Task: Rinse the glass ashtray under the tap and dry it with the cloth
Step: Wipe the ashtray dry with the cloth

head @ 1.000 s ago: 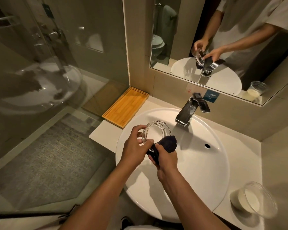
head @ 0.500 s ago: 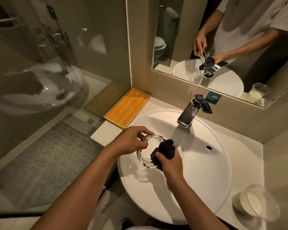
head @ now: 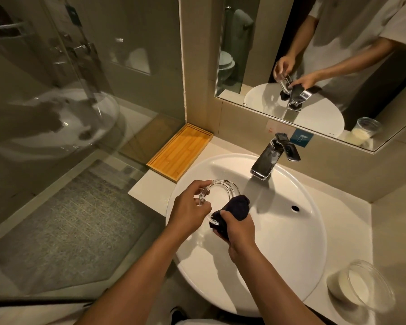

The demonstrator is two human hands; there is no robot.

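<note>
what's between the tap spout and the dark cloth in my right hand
Nothing: the head view shows only bare white basin between the tap and the cloth, with no water running.

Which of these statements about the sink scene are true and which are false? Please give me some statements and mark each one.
1. The left hand holds the round clear glass ashtray by its rim. True.
2. Water is running from the chrome tap. False: no stream shows below the spout.
3. The right hand presses the dark bunched cloth against the ashtray. True.
4. The rectangular bamboo tray holds a bar of soap. False: nothing lies in it.
5. The ashtray rests on the bottom of the white round basin. False: it is held up above the basin, tilted.
6. A clear plastic cup lies on its side on the counter, right of the basin. True.
</note>
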